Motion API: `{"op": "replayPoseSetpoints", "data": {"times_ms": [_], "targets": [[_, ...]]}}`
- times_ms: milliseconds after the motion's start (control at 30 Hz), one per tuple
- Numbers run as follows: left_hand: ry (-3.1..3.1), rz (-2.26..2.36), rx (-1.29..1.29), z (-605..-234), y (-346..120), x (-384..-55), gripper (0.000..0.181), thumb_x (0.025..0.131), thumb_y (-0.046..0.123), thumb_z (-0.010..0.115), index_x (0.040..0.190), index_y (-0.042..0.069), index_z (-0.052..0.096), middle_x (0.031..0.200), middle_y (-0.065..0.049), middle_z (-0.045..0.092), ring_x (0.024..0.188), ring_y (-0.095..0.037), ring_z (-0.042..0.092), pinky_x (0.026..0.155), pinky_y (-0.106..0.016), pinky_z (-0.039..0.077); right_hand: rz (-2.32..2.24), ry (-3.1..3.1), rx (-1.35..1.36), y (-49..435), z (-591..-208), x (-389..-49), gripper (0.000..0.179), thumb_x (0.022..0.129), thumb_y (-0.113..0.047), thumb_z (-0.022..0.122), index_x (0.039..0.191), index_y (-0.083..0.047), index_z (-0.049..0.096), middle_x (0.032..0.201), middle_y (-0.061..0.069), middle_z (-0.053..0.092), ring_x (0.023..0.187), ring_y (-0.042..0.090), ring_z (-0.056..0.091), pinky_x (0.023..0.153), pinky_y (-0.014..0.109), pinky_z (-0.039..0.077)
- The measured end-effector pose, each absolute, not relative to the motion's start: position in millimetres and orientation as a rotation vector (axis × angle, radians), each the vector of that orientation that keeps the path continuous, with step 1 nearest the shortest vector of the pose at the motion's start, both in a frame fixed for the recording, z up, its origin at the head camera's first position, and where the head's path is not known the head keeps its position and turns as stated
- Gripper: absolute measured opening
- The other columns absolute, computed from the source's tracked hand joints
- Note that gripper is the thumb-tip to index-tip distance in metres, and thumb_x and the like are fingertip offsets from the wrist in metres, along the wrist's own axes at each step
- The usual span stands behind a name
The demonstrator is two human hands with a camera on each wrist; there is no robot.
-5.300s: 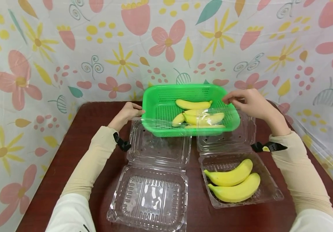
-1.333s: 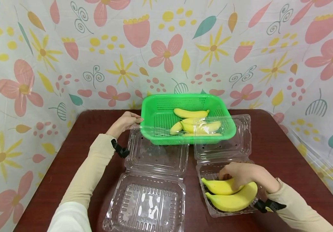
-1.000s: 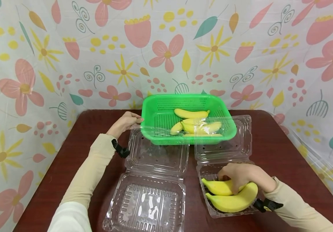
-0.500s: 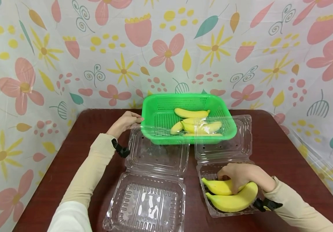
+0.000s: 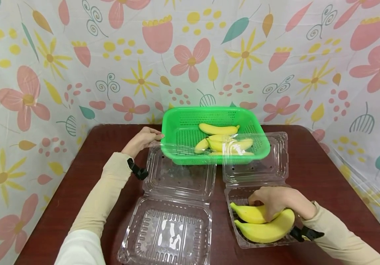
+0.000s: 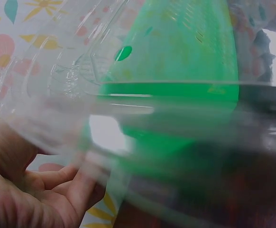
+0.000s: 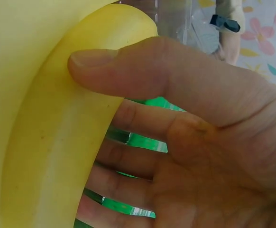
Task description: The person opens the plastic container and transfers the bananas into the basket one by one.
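My right hand (image 5: pixel 274 200) grips the farther of two yellow bananas lying in the right clear clamshell box (image 5: pixel 239 191). In the right wrist view the thumb presses on that banana (image 7: pixel 57 142) while the fingers pass behind it. The nearer banana (image 5: pixel 266 228) lies beside it. At the left end of the green basket (image 5: pixel 165 129), my left hand (image 5: pixel 143 138) has its fingertips right at the wall. The left wrist view shows the relaxed fingers partly behind clear plastic. Several bananas (image 5: pixel 218 129) are in the basket's right half.
A second clear clamshell box (image 5: pixel 170 232) lies open at the left with nothing in it. Both raised lids (image 5: pixel 180 176) overlap the basket's front in the head view. A flower-print curtain (image 5: pixel 190 55) hangs behind the dark red table (image 5: pixel 94 162).
My right hand has come down from above the basket's right end to the bananas in the right box and gripped one. In the last second, almost nothing has moved. The left hand has stayed.
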State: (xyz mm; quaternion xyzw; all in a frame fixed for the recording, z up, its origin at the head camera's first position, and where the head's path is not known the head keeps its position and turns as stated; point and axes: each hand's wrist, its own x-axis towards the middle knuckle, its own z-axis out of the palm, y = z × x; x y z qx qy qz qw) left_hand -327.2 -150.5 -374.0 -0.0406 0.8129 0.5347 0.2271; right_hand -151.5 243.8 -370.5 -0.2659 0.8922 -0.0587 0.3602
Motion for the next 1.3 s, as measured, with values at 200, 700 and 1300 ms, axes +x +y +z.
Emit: {"op": "replayPoseSetpoints", "data": {"times_ms": [200, 700, 1300], "targets": [[2.227, 1.5, -0.122, -373, -150, -327, 0.045, 0.092, 0.02, 0.056, 0.132, 0.004, 0.047, 0.061, 0.007, 0.061, 0.036, -0.005, 0.038, 0.042, -0.022, 0.03, -0.155, 2.297, -0.699, 245, -367, -151, 0.044, 0.058, -0.001, 0.067, 0.09, -0.031, 0.062, 0.077, -0.013, 0.053, 0.066, 0.003, 0.041, 0.058, 0.019, 0.035], [2.234, 1.49, -0.119, -372, -151, -327, 0.045, 0.092, 0.023, 0.057, 0.132, 0.005, 0.048, 0.053, 0.008, 0.055, 0.034, -0.008, 0.025, 0.042, -0.023, 0.026, -0.113, 2.328, -0.693, 247, -355, -146, 0.051, 0.06, -0.007, 0.072, 0.108, -0.022, 0.063, 0.099, -0.009, 0.061, 0.083, 0.007, 0.051, 0.067, 0.022, 0.042], [2.22, 1.504, -0.113, -376, -151, -327, 0.046, 0.091, 0.023, 0.057, 0.132, 0.004, 0.047, 0.044, 0.008, 0.042, 0.034, -0.008, 0.023, 0.042, -0.022, 0.027, -0.27, 2.312, -0.724, 249, -344, -145, 0.04, 0.065, -0.005, 0.071, 0.096, -0.027, 0.059, 0.077, -0.011, 0.051, 0.065, 0.003, 0.039, 0.057, 0.019, 0.034]]}}
